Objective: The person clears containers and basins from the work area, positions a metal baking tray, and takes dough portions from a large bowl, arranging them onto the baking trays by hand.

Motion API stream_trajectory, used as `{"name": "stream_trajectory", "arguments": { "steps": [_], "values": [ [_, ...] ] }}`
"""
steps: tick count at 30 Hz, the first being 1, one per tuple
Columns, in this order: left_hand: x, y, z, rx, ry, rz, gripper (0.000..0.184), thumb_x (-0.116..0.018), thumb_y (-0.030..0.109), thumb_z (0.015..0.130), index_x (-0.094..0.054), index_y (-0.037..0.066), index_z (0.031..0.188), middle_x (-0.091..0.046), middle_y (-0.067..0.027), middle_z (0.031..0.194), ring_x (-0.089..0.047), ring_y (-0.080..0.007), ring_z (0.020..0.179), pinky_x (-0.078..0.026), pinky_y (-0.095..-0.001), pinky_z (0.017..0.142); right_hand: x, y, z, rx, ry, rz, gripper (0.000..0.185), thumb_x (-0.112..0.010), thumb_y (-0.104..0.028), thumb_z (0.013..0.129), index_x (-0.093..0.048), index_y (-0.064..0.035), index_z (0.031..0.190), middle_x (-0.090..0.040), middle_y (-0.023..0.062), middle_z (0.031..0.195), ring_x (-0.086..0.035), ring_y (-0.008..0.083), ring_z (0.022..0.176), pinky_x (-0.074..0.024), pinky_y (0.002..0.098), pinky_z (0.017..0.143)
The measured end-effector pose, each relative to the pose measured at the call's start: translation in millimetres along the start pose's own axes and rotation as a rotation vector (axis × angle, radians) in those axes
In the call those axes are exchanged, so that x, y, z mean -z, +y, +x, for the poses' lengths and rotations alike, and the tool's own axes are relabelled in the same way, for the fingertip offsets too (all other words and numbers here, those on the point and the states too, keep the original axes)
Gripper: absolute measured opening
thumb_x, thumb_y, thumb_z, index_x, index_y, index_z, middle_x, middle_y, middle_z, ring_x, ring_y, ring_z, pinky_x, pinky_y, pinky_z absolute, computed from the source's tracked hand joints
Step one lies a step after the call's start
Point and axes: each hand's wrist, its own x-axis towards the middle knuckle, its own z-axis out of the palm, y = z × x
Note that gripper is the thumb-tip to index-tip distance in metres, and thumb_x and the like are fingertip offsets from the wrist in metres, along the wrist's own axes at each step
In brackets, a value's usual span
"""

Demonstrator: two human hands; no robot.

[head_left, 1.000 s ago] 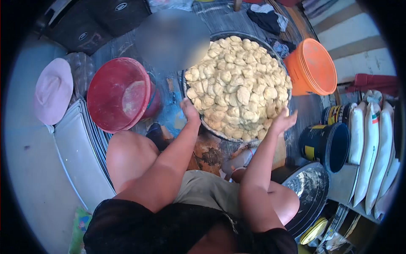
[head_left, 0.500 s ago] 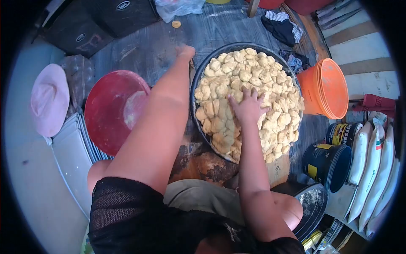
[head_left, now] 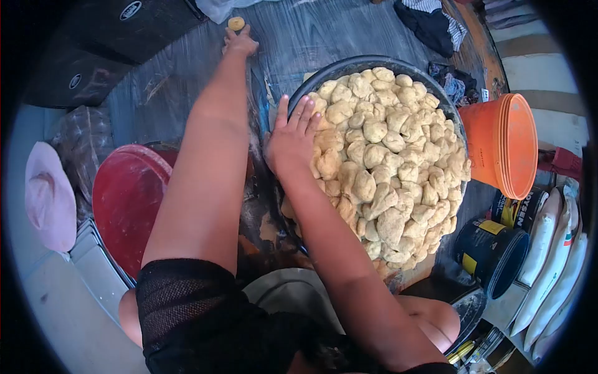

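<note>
A wide, dark round basin (head_left: 349, 60) holds a heap of pale dough lumps (head_left: 386, 168). My right hand (head_left: 291, 140) lies with its fingers spread over the basin's left rim, fingertips beside the nearest lumps. Far forward on the left, my left hand (head_left: 240, 43) reaches over the grey wood-patterned floor (head_left: 299, 37). Its fingers are apart, just short of a small round yellowish piece (head_left: 236, 23), and nothing shows in its grasp.
On the left are a red tub (head_left: 128, 206), a pink hat (head_left: 47, 193) and stacked trays (head_left: 99, 268). Orange buckets (head_left: 504, 143), a dark bucket (head_left: 492, 255) and white sacks (head_left: 548, 249) stand right. Black boxes (head_left: 93, 43) are upper left.
My left hand has stretched farther forward, up to the small round piece. My right hand has moved from the middle of the dough to the basin's left rim. The person beside the basin has gone from view.
</note>
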Motion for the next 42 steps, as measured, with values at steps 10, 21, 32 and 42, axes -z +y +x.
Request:
{"name": "stream_trajectory", "arguments": {
  "steps": [10, 21, 32, 42],
  "values": [
    [-19, -36, 105, -0.344, 0.020, 0.106, 0.088, -0.057, 0.068, 0.083, -0.036, 0.016, 0.150, 0.001, -0.0296, 0.158, -0.010, -0.0446, 0.147, -0.017, -0.0450, 0.120, -4, 1, -4, 0.025, 0.078, 0.076, 0.083, -0.055, -0.035, 0.091, -0.013, -0.0018, 0.154, -0.010, 0.0343, 0.156, -0.004, 0.0463, 0.147, -0.0029, 0.0575, 0.118],
    [18, 5, 44, 0.060, -0.035, 0.255, 0.081, -0.063, 0.057, 0.085, -0.034, 0.019, 0.151, -0.007, -0.0044, 0.164, -0.010, -0.0362, 0.149, -0.025, -0.0499, 0.116, 2, 2, -1, 0.025, 0.027, 0.133, 0.080, -0.053, -0.031, 0.091, -0.014, -0.0025, 0.154, -0.009, 0.0347, 0.156, -0.003, 0.0470, 0.147, -0.0014, 0.0587, 0.117],
    [0, 13, 26, -0.106, 0.244, -0.126, 0.040, -0.065, 0.037, 0.083, -0.071, 0.010, 0.112, -0.067, -0.0169, 0.117, -0.064, -0.0347, 0.112, -0.050, -0.0444, 0.094, 3, 0, -2, 0.004, 0.026, 0.176, 0.071, -0.045, -0.022, 0.092, -0.015, -0.0042, 0.154, -0.006, 0.0335, 0.157, -0.001, 0.0460, 0.148, 0.0024, 0.0587, 0.117],
    [70, 151, -288, -0.644, -0.297, -0.698, 0.033, -0.074, 0.024, 0.080, -0.062, 0.008, 0.107, -0.065, -0.0212, 0.108, -0.064, -0.0332, 0.096, -0.050, -0.0394, 0.088, 32, 30, -33, 0.288, -0.179, 0.098, 0.071, -0.038, -0.041, 0.097, -0.016, -0.0057, 0.155, -0.006, 0.0249, 0.160, -0.001, 0.0401, 0.149, -0.0004, 0.0584, 0.118]
  ]
}}
